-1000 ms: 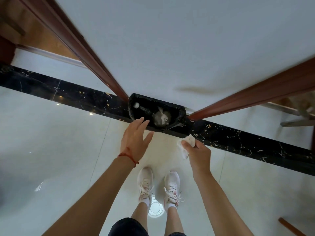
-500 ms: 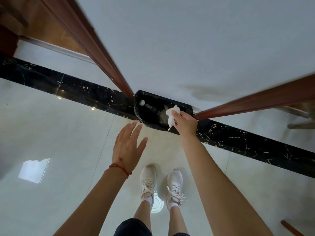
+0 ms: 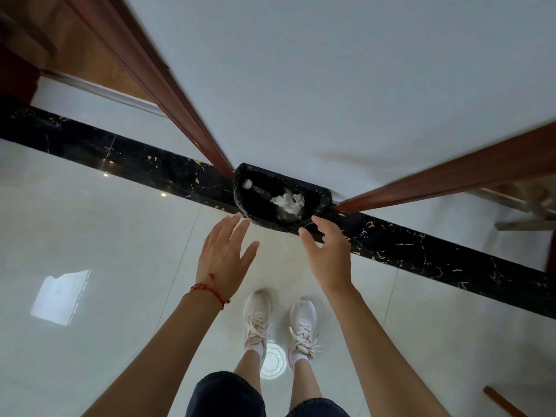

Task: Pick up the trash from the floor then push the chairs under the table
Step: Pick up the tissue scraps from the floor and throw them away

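Note:
A black-lined trash bin (image 3: 323, 196) stands on the floor against the white wall corner. Inside it lie crumpled white tissue (image 3: 288, 203) and a dark bottle with a white cap (image 3: 255, 188). My left hand (image 3: 224, 257), with a red thread bracelet on its wrist, hovers open just below the bin's left side. My right hand (image 3: 328, 254) is open and empty in front of the bin's right rim, fingers spread. Part of a wooden chair (image 3: 529, 206) shows at the right edge.
A white wall (image 3: 331, 85) with red-brown skirting (image 3: 156, 82) runs up from the bin. A black marble strip (image 3: 120, 158) crosses the glossy pale tile floor. My white sneakers (image 3: 255, 320) stand below. A wooden piece (image 3: 505, 401) pokes in at bottom right.
My right hand carried the white tissue up over the bin, let it go inside, and has drawn back empty. My left hand stayed open near the bin.

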Action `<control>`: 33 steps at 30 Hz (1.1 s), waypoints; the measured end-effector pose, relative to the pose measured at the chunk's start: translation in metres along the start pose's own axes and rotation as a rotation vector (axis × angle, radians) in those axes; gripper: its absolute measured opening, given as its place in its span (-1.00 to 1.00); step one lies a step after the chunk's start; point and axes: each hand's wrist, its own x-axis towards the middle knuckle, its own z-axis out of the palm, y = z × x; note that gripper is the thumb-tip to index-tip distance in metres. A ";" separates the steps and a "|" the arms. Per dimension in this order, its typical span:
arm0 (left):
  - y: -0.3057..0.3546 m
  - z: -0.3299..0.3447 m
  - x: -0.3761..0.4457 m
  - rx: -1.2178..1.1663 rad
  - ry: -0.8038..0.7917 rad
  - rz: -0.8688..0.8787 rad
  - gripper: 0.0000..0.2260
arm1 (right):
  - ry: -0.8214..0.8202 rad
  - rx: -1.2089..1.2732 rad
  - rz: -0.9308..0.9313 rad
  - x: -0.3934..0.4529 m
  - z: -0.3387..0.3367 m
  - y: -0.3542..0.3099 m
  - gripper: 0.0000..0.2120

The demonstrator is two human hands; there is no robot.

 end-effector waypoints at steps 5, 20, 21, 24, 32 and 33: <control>0.022 -0.019 -0.011 0.025 0.029 0.025 -0.62 | -0.018 -0.278 -0.239 -0.025 -0.031 -0.014 -0.62; 0.113 -0.118 -0.065 0.031 0.136 0.093 -0.59 | 0.114 -0.448 -0.350 -0.097 -0.162 -0.075 -0.60; 0.121 -0.125 -0.068 0.026 0.141 0.106 -0.59 | 0.121 -0.449 -0.352 -0.102 -0.170 -0.080 -0.60; 0.143 -0.143 -0.080 0.041 0.149 0.158 -0.59 | 0.122 -0.468 -0.350 -0.117 -0.189 -0.092 -0.59; 0.179 -0.162 -0.101 0.099 0.095 0.287 -0.58 | 0.171 -0.440 -0.314 -0.155 -0.222 -0.101 -0.59; 0.182 -0.163 -0.101 0.111 0.084 0.311 -0.58 | 0.182 -0.439 -0.288 -0.159 -0.224 -0.100 -0.58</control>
